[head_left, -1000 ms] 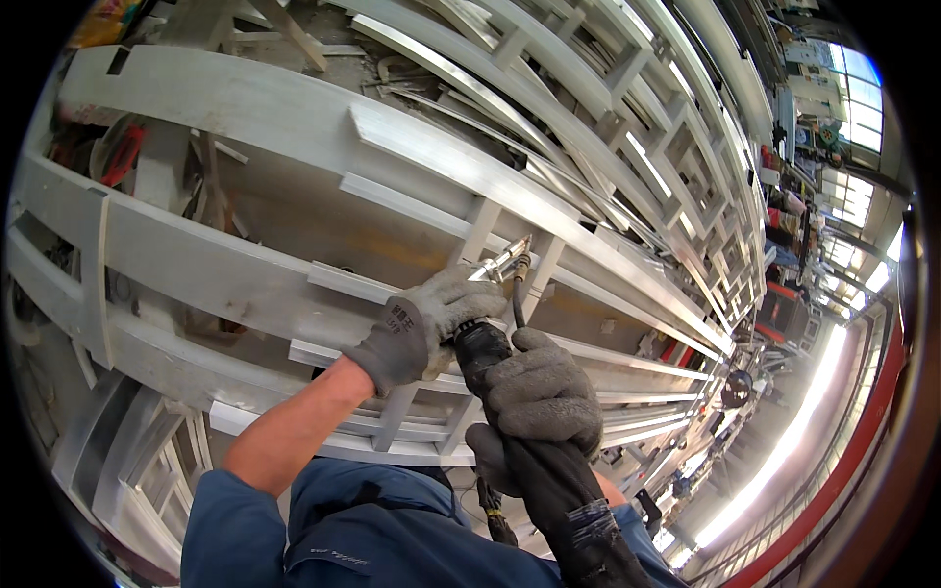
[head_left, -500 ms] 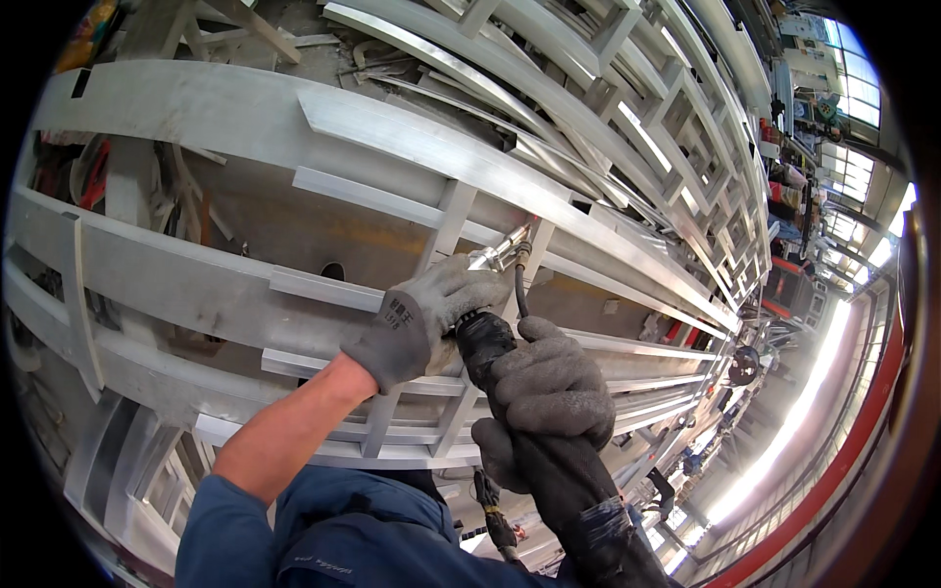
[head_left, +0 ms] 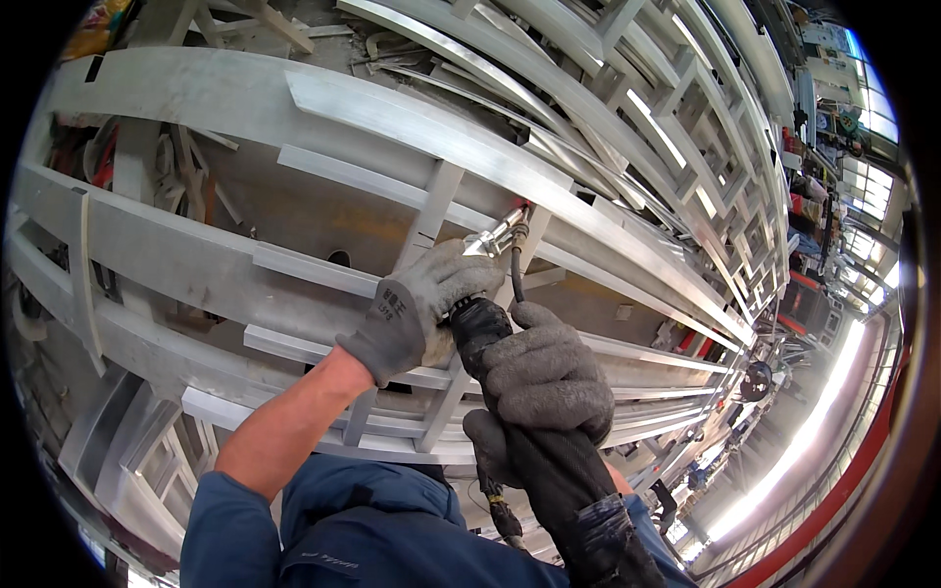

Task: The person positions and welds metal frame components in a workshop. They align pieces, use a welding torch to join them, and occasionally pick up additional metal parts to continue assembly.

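Over metal bars (head_left: 431, 206) | matte-gloved hands (head_left: 549, 377) clasp black tool (head_left: 478, 329) | shiny cylindrical nose (head_left: 498, 235)

From where I stand, there's room to reach between the two wide rails (head_left: 196, 90), left of the crossbar (head_left: 431, 208); just right of it, the torch (head_left: 495, 238) and thin hose (head_left: 517, 271) crowd the opening.
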Demonstrator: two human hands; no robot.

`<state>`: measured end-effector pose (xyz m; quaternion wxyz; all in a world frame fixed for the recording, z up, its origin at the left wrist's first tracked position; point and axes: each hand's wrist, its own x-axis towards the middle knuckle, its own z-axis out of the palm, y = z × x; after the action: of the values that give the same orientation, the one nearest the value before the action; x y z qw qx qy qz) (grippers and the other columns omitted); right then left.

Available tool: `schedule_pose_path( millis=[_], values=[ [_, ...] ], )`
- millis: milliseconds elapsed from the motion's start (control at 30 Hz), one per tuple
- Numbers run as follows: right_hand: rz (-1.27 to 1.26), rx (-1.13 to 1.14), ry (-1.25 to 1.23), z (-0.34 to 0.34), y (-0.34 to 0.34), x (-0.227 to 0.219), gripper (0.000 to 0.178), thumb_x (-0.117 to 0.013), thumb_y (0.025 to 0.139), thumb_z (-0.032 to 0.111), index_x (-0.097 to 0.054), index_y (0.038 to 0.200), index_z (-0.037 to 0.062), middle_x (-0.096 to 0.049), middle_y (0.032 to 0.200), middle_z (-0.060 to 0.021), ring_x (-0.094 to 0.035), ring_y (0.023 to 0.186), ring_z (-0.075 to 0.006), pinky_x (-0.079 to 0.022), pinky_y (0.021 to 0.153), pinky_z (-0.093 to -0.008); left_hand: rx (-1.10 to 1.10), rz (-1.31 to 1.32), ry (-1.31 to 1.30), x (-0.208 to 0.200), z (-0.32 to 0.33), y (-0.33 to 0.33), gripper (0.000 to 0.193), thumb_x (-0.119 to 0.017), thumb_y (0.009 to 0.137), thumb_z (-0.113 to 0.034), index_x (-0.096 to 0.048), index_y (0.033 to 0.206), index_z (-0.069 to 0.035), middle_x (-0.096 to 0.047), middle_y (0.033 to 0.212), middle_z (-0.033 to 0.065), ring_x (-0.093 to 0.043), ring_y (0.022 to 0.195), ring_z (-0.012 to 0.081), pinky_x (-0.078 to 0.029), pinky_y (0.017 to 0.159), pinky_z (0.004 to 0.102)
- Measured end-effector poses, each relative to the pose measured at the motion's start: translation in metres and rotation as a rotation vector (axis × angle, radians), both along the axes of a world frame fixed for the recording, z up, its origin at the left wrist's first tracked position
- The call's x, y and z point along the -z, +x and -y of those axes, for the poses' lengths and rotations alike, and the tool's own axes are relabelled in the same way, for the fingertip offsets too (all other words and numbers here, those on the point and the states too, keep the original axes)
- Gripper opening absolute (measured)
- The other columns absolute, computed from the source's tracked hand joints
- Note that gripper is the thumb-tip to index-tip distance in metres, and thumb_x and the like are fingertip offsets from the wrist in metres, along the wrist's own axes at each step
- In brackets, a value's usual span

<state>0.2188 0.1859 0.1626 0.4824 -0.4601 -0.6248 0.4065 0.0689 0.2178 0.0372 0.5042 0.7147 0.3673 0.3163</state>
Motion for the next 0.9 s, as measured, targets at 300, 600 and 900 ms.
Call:
schedule_pose_path(
  millis=[300, 600, 900],
  values=[
    [-0.033, -0.114, 0.005, -0.002, 0.018, 0.005, 0.037, -0.09, 0.069, 0.006, -0.069, 0.099, 0.0139, -0.072, 0.093, -0.0069, -0.074, 0.093, -0.0293, -0.052, 0.098, -0.062, -0.036, -0.008, 0.006, -0.005, 0.003, 0.01, 0.041, -0.081, 0.085, -0.014, -0.071, 0.125, -0.01, -0.069, 0.134, 0.0186, -0.064, 0.128, 0.04, -0.056, 0.105, 0.0452],
    [-0.029, -0.026, -0.033, 0.003, 0.015, 0.001, 0.042, -0.092, 0.067, 0.008, -0.071, 0.102, 0.0157, -0.073, 0.096, -0.0064, -0.074, 0.097, -0.0308, -0.048, 0.104, -0.065, -0.059, 0.021, -0.053, 0.002, 0.01, 0.014, 0.048, -0.082, 0.078, -0.01, -0.072, 0.125, -0.02, -0.068, 0.132, 0.0109, -0.061, 0.129, 0.041, -0.054, 0.108, 0.0471],
    [-0.028, -0.05, -0.078, 0.001, 0.012, -0.003, 0.038, -0.089, 0.066, 0.003, -0.073, 0.098, 0.016, -0.071, 0.1, -0.0039, -0.07, 0.101, -0.0293, -0.05, 0.102, -0.0526, -0.071, 0.064, -0.057, 0.002, 0.01, 0.015, 0.042, -0.08, 0.082, -0.013, -0.071, 0.123, -0.018, -0.07, 0.126, 0.0111, -0.063, 0.125, 0.0398, -0.055, 0.104, 0.0469]
  ],
)
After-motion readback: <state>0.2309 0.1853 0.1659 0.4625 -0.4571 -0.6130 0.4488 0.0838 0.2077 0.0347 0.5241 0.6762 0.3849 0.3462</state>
